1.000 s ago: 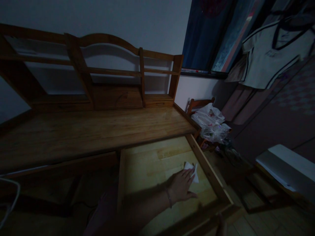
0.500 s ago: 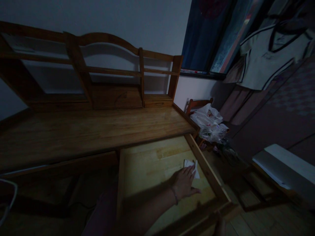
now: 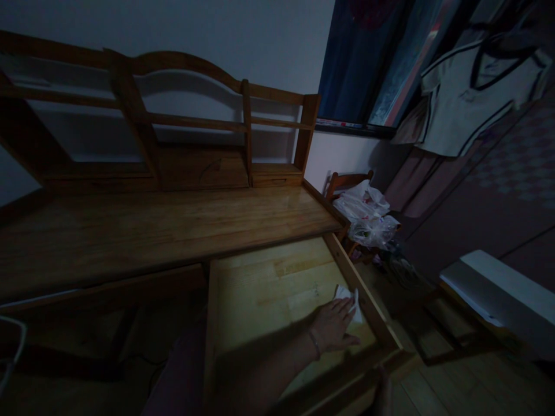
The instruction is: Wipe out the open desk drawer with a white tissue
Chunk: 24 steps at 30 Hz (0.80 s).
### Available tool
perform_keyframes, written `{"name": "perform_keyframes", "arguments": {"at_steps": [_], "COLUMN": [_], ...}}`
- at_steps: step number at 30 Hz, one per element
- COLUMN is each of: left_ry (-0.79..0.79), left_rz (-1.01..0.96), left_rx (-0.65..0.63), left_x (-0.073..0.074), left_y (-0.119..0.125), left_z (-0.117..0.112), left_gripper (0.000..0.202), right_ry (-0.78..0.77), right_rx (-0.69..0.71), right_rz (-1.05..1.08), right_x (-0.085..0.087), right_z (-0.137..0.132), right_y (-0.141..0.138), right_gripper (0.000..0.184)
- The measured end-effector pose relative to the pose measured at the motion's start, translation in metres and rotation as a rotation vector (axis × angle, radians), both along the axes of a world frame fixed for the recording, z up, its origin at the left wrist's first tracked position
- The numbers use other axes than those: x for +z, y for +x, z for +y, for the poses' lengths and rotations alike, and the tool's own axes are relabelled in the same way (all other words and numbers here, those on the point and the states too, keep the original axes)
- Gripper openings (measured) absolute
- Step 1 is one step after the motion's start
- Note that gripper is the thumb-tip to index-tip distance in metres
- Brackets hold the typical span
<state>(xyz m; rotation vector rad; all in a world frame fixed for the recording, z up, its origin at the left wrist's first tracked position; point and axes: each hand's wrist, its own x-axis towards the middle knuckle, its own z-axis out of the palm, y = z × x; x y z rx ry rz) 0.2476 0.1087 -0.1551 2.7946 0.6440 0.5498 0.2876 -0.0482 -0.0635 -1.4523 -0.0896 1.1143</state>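
Note:
My left hand is palm down inside a pulled-out wooden drawer, its thumb stretched to the side. Under its fingertips a crumpled white tissue is pressed to the pale drawer bottom, close to the right side wall. A thin bracelet circles the left wrist. At the drawer's front panel, my right hand grips the top edge; most of it is dark and cut off by the lower frame edge.
Behind the drawer is a wooden desktop with a shelf unit on it. To the right, plastic bags lie on a wooden chair. A white box-like object rests on a low stand. A white shirt hangs above.
My left hand has slid the tissue a little right and down across the drawer bottom, closer to the right wall. My right hand stays at the front panel. The view has shifted slightly.

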Motion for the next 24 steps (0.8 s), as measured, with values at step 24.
{"name": "perform_keyframes", "arguments": {"at_steps": [24], "left_ry": [0.152], "left_rz": [0.402], "left_rx": [0.324], "left_x": [0.020], "left_y": [-0.117], "left_z": [-0.053], "left_gripper": [0.133], "right_ry": [-0.078], "right_rx": [-0.161], "right_rz": [-0.013], "right_x": [-0.055], "right_z": [0.007], "right_y": [0.031], "right_gripper": [0.071]}}
